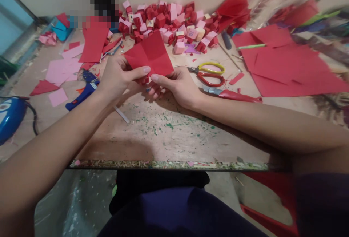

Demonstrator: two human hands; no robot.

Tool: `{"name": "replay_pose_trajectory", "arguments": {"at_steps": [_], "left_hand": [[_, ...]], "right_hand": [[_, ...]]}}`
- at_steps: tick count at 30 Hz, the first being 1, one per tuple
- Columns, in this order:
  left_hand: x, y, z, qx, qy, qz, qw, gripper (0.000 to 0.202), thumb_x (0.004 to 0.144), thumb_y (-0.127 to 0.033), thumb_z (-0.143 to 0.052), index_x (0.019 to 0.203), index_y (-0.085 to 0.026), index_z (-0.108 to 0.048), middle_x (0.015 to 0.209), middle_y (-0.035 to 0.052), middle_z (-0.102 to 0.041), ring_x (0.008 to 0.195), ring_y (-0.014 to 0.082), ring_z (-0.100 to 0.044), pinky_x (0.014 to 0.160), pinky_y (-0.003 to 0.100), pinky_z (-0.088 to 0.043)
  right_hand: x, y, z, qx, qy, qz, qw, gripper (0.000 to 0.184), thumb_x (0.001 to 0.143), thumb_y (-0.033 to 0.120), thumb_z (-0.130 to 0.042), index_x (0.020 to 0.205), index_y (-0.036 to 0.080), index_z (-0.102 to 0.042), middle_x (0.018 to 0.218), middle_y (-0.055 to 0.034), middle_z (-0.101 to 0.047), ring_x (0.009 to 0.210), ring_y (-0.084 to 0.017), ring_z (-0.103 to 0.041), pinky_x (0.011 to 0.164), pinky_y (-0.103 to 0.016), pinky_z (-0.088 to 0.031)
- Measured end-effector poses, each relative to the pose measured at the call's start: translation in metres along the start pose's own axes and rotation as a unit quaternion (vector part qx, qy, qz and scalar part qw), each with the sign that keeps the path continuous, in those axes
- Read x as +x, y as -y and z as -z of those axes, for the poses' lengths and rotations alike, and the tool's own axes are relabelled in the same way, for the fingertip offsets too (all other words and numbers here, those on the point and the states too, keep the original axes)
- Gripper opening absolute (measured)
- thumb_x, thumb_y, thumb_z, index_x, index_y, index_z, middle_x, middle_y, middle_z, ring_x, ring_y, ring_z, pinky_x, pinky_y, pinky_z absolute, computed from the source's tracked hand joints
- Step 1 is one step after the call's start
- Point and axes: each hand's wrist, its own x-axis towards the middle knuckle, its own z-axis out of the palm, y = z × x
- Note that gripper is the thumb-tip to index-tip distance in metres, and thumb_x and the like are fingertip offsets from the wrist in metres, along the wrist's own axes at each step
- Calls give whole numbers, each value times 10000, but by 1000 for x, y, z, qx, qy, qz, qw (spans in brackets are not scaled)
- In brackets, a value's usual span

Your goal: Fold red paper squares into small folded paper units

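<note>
A creased square of red paper (150, 56) is held up above the worn table (163, 135) by both hands. My left hand (120, 76) pinches its lower left edge with the thumb on top. My right hand (177, 86) pinches the lower right edge, fingers curled underneath. Part of the paper's underside is hidden behind the fingers.
A heap of small red and pink folded paper cubes (169, 22) lies at the back. Yellow and red scissors (209, 74) and a red-handled knife (234, 95) lie right of my hands. Red sheets (286, 66) cover the right, pink sheets (61, 70) and a blue-handled tool (83, 93) the left.
</note>
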Motion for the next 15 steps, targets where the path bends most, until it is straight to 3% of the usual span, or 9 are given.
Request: {"name": "replay_pose_trajectory", "arguments": {"at_steps": [4, 10, 15], "left_hand": [[6, -6, 4, -43, 6, 14, 999, 152, 703, -185, -870, 630, -145, -742, 635, 53, -708, 573, 165, -654, 575, 294, -549], [9, -6, 12, -41, 1, 42, 998, 131, 717, -212, -812, 759, -157, -700, 707, 32, -658, 595, 158, -609, 623, 332, -529], [9, -7, 12, -44, -10, 58, 997, 169, 668, -221, -811, 786, -180, -697, 751, 39, -666, 616, 161, -584, 612, 358, -507]], "right_hand": [[4, -3, 5, 31, -9, 16, 999, 305, 837, 459, -899, 880, 178, -787, 875, -72, -805, 683, -144, -710, 530, -219, -541], [5, 3, 5, 80, -6, 19, 997, 194, 815, 275, -774, 940, 128, -778, 928, -99, -800, 728, -147, -702, 562, -225, -536], [2, 5, 4, 74, -27, -6, 997, 232, 841, 367, -810, 940, 162, -760, 931, -101, -796, 750, -170, -693, 599, -264, -564]]}}
